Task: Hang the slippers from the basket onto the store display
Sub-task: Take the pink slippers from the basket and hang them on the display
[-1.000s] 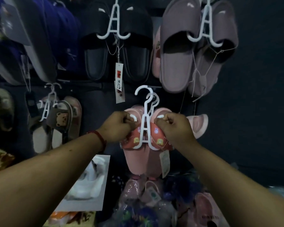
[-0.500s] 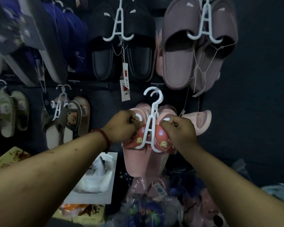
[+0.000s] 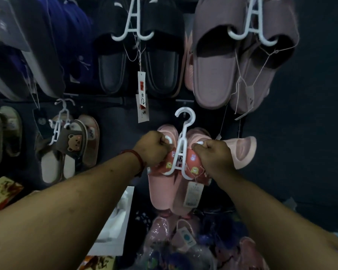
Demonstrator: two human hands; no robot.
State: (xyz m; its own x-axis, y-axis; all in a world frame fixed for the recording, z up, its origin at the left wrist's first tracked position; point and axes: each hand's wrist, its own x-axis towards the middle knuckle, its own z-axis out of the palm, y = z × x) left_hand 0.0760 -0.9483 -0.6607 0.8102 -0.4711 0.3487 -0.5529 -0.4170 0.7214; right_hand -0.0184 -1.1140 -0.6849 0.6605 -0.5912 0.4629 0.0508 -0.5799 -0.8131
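A dark store display wall (image 3: 310,94) hung with footwear fills the view. Between the two hands, a pair of pink slippers (image 3: 160,191) with red patterned straps sits on a white hanger (image 3: 180,152), toes up and soles hanging down. The hanger's hook rises just above the hands, and whether it catches on anything cannot be told. The left hand (image 3: 154,149), with a red band (image 3: 139,158) at its wrist, curls its fingers round the left slipper's strap. The right hand (image 3: 213,154) grips the right strap the same way. A paper label (image 3: 192,193) dangles below the right hand. Just right of that hand hangs a pale pink slipper (image 3: 242,151). Above the hands hang black slippers (image 3: 109,71), a white price tag (image 3: 142,98) and mauve slippers (image 3: 213,75). Well left of the left hand hang bear-faced slippers (image 3: 74,143). Below the hands lie bagged slippers (image 3: 164,230).
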